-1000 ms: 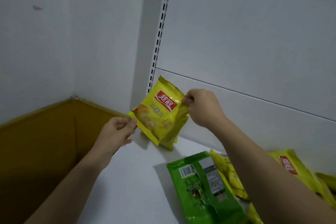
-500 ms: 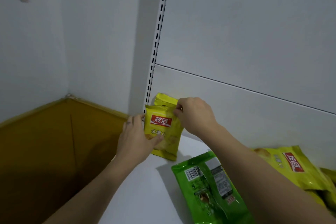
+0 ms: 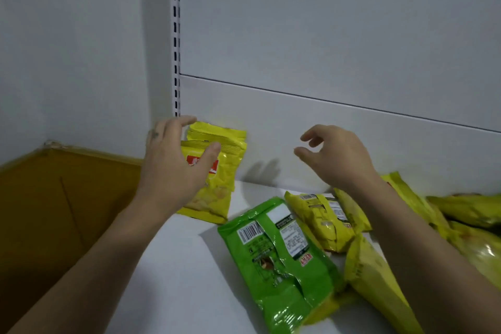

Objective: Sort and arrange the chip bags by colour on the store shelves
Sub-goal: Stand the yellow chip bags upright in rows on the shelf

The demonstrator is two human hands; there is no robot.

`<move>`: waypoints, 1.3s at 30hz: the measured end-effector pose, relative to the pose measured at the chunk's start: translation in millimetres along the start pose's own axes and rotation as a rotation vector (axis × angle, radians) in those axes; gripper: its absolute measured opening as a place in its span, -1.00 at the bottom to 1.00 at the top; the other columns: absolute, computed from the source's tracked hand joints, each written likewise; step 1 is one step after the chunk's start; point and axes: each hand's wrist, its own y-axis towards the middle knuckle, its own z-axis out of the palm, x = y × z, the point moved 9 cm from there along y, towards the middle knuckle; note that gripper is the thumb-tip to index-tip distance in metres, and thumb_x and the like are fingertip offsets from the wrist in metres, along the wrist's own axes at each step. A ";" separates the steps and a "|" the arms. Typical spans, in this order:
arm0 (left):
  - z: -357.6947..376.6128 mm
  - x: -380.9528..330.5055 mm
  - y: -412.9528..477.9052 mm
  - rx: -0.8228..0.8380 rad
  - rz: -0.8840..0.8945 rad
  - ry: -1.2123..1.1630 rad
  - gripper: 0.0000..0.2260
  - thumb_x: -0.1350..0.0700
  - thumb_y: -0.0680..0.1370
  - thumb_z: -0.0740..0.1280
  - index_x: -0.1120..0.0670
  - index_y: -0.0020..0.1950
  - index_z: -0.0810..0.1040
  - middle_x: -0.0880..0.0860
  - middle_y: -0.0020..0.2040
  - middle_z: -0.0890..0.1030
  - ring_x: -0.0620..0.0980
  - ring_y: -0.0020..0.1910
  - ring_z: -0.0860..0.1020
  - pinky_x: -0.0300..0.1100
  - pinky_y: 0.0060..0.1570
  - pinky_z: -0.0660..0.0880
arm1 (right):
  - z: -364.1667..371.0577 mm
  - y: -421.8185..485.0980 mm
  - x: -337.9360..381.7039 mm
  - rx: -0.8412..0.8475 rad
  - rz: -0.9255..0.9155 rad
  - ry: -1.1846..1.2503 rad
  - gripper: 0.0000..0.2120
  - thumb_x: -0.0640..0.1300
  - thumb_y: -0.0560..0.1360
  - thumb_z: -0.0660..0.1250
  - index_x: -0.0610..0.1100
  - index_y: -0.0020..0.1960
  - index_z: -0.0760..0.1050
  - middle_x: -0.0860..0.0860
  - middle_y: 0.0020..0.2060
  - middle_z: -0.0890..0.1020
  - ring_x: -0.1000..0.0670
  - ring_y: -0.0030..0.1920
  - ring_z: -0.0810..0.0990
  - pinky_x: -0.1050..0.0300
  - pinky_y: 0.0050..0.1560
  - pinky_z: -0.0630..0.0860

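Watching the head view from here: my left hand [image 3: 173,168] is up at middle left of the frame, fingers spread and nearly straight, not clamped on anything. Two yellow packs stand on end there, tucked into the corner where the shelf [image 3: 176,279] meets the back panel [image 3: 325,35], just below the slotted upright [image 3: 176,35]. The front yellow bag [image 3: 217,190] faces me with its red label half covered by my palm. The rear yellow bag [image 3: 217,134] stands right behind it, its crimped top showing above. My thumb lies across the front bag's top seam, and my index finger reaches over the rear bag's upper left corner. The palm covers the left edge of both. I can't tell how firmly I'm touching them, as the hand is a little blurred.

My right hand [image 3: 339,160] hangs in the air at centre right, fingers loosely curled, holding nothing. It is well apart from the standing pair and above the loose packs.

Below it, a green bag [image 3: 273,260] lies flat, back side up, barcode toward the upper left. A heap of yellow bags [image 3: 322,219] sprawls from the green one's right edge to the right side of the frame. My right forearm crosses over the heap. At lower left sits a brown cardboard box [image 3: 54,211], against the shelf's left end.
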 end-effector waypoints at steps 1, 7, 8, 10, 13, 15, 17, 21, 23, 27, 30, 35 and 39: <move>5.7 -19.9 2.2 0.026 0.062 -0.026 -0.50 -0.18 0.43 0.33 0.01 0.29 0.44 -0.06 0.20 0.41 -0.01 0.27 0.40 0.05 0.23 0.42 | -2.6 -4.7 -21.1 0.009 0.055 0.008 -0.73 0.10 0.46 0.37 0.06 0.13 0.55 0.10 0.00 0.60 0.00 0.03 0.54 0.10 -0.01 0.43; 100.4 -103.2 -11.5 0.407 0.309 0.082 -0.55 -0.21 0.49 0.31 -0.05 0.31 0.42 -0.06 0.25 0.46 -0.03 0.27 0.36 -0.12 0.22 0.32 | -12.6 -39.2 -114.7 0.044 0.276 0.044 -0.68 0.09 0.44 0.41 0.00 0.15 0.56 0.03 0.04 0.62 -0.04 0.07 0.56 0.10 0.00 0.42; 116.3 -110.4 -15.3 0.463 0.319 0.101 -0.55 -0.21 0.50 0.31 -0.05 0.31 0.41 -0.06 0.26 0.46 -0.04 0.29 0.36 -0.10 0.24 0.33 | -15.8 -44.5 -125.7 0.040 0.296 0.048 -0.67 0.09 0.44 0.41 -0.01 0.15 0.56 0.02 0.05 0.62 -0.04 0.08 0.56 0.10 0.01 0.41; 147.7 -121.3 -22.9 0.579 0.328 0.153 -0.56 -0.20 0.50 0.30 -0.05 0.31 0.42 -0.05 0.28 0.46 -0.05 0.30 0.37 -0.07 0.26 0.34 | -23.7 -53.5 -149.8 0.021 0.335 0.050 -0.66 0.09 0.44 0.41 -0.02 0.15 0.57 0.00 0.06 0.63 -0.05 0.08 0.57 0.10 0.01 0.43; 191.1 -137.3 -37.6 0.758 0.341 0.259 -0.53 -0.25 0.49 0.29 -0.06 0.31 0.41 -0.03 0.28 0.47 -0.02 0.30 0.40 -0.02 0.26 0.38 | -36.4 -65.1 -187.2 -0.012 0.397 0.025 -0.61 0.11 0.43 0.41 -0.04 0.19 0.56 -0.05 0.12 0.61 -0.08 0.12 0.57 0.05 0.06 0.47; 218.4 -149.1 -48.7 0.859 0.359 0.342 -0.50 -0.27 0.48 0.29 -0.06 0.33 0.40 -0.03 0.29 0.47 0.00 0.29 0.42 0.01 0.24 0.40 | -42.3 -71.5 -209.0 0.005 0.426 -0.007 -0.56 0.13 0.42 0.41 -0.03 0.23 0.53 -0.08 0.17 0.58 -0.10 0.16 0.55 0.04 0.11 0.47; 244.3 -160.3 -58.7 0.932 0.382 0.415 -0.48 -0.26 0.47 0.31 -0.07 0.36 0.37 -0.01 0.31 0.46 0.01 0.29 0.43 0.00 0.23 0.42 | -40.0 -75.2 -222.7 0.083 0.436 -0.045 -0.50 0.14 0.42 0.41 -0.01 0.30 0.48 -0.09 0.22 0.54 -0.11 0.22 0.51 0.04 0.13 0.44; 291.8 -172.9 -76.8 1.033 0.347 0.496 -0.34 -0.25 0.45 0.34 -0.03 0.46 0.24 0.05 0.37 0.40 0.07 0.34 0.41 0.01 0.26 0.41 | -24.2 -74.5 -232.2 0.184 0.434 -0.048 -0.40 0.22 0.44 0.35 -0.03 0.38 0.38 -0.08 0.27 0.53 -0.13 0.28 0.47 0.01 0.16 0.45; 305.9 -168.1 -77.8 1.049 0.286 0.481 -0.26 -0.23 0.43 0.38 -0.01 0.49 0.17 0.09 0.38 0.38 0.10 0.34 0.41 0.03 0.27 0.41 | -19.0 -71.4 -232.4 0.160 0.461 -0.030 -0.44 0.20 0.44 0.36 -0.04 0.34 0.39 -0.07 0.23 0.56 -0.14 0.24 0.50 0.01 0.09 0.47; 325.3 -160.0 -82.6 1.138 0.219 0.475 -0.11 -0.23 0.36 0.44 -0.01 0.54 0.07 0.11 0.40 0.35 0.11 0.36 0.38 0.02 0.32 0.38 | -14.9 -68.6 -229.0 0.054 0.384 0.078 -0.50 -0.03 0.44 0.36 0.01 0.36 0.35 -0.04 0.13 0.61 -0.13 0.17 0.54 0.04 0.02 0.46; 323.2 -165.4 -75.8 1.056 0.207 0.358 -0.03 -0.25 0.30 0.47 -0.04 0.56 0.03 0.09 0.41 0.34 0.09 0.41 0.33 0.02 0.35 0.34 | -22.2 -70.0 -218.9 -0.115 0.259 0.318 -0.48 -0.15 0.46 0.37 0.03 0.39 0.34 0.03 -0.02 0.60 -0.08 0.05 0.57 0.05 0.04 0.46; 290.1 -187.7 -51.3 0.792 0.172 0.155 0.04 -0.09 0.34 0.55 0.02 0.58 -0.10 0.05 0.55 0.11 0.00 0.52 0.12 -0.08 0.47 0.15 | -41.1 -83.2 -220.4 -0.355 0.222 0.720 -0.64 -0.19 0.43 0.47 0.06 0.17 0.52 0.16 -0.24 0.57 0.14 -0.19 0.56 0.25 -0.15 0.48; 248.7 -213.7 -27.4 0.646 0.203 -0.013 0.04 -0.02 0.31 0.59 -0.12 0.57 -0.06 -0.05 0.45 0.29 -0.11 0.40 0.30 -0.16 0.33 0.33 | -45.6 -82.5 -208.6 -0.369 0.155 0.844 -0.68 -0.20 0.41 0.49 0.14 0.05 0.54 0.17 -0.19 0.60 0.22 -0.25 0.55 0.38 -0.24 0.42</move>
